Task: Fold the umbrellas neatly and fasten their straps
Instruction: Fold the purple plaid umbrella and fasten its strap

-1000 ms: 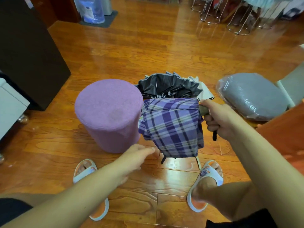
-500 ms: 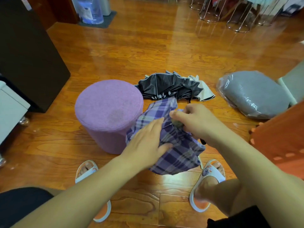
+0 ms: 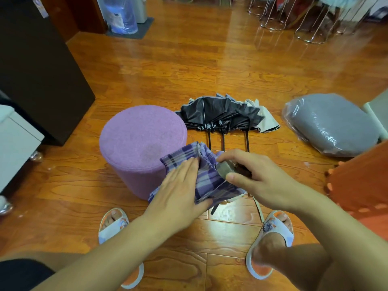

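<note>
A glossy wooden floor [image 3: 231, 66] filled the room. Above it, the right hand [image 3: 260, 179] pinched the grey end of the plaid umbrella [image 3: 207, 175] between thumb and curled fingers, while the left hand [image 3: 180, 192] pressed its canopy with straight, joined fingers, just beside the purple stool [image 3: 138, 139]. Beyond them, dark umbrellas [image 3: 222, 114] lay on the floor.
</note>
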`<state>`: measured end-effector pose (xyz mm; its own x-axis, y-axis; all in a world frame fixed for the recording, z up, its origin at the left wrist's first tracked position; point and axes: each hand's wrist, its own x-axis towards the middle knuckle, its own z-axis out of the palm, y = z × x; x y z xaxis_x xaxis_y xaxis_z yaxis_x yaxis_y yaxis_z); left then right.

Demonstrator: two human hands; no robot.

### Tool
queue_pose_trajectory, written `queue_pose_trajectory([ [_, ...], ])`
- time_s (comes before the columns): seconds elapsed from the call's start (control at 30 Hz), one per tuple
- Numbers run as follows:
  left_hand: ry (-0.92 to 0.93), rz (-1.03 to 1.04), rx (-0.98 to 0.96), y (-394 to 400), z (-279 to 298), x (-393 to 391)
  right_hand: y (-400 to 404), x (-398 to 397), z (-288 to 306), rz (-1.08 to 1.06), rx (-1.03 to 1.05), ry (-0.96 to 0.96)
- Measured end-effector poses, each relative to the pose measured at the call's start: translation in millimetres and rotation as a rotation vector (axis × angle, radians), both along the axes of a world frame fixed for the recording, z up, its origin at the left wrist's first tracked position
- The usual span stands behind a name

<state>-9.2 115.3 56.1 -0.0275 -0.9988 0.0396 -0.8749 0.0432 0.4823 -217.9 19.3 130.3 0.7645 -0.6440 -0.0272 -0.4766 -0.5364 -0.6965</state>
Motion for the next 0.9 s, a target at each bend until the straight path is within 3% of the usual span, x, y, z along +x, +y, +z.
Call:
queue_pose_trajectory([
  [0.1,-0.004,0.008,-0.028,2.0,4.3,-0.5,-0.9,-2.2,-5.6,0.018,0.018,-0.021],
  [0.4,-0.352,0.021,-0.368,3.3,-1.0,9.0,9.8,6.3,-10.3,0.005,0.247,-0.136],
  [0.57,-0.545,0.005,-0.502,7.0,10.2,9.9,16.2,19.6,-0.7,-0.277,0.479,-0.113],
  [0.67,-0.523,-0.027,-0.431,6.9,11.1,9.6,15.4,19.4,-0.6,-0.266,0.536,-0.072],
  [0.9,-0.284,-0.089,-0.01,-0.2,32.7,40.0,4.1,2.8,-0.3,-0.049,0.283,-0.096],
])
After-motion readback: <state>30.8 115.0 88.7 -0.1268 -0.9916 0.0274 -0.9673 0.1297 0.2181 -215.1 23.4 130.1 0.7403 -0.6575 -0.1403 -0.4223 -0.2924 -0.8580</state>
